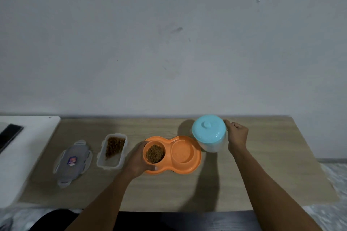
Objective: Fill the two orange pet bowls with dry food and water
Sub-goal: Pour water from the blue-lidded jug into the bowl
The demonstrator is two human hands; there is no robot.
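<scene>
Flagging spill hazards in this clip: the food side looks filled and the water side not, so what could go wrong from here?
1. The jug stands right against the double bowl; lifting it with the right hand could knock the bowl, though the left hand steadies it.
2. Its blue lid is on; tipped, it may slip or water may gush past the empty well onto the kibble.

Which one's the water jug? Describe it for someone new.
On the wooden table, find the orange double bowl in the middle. The jug stands just right of it, against the right hand. It alone has a light blue knobbed lid.
</scene>
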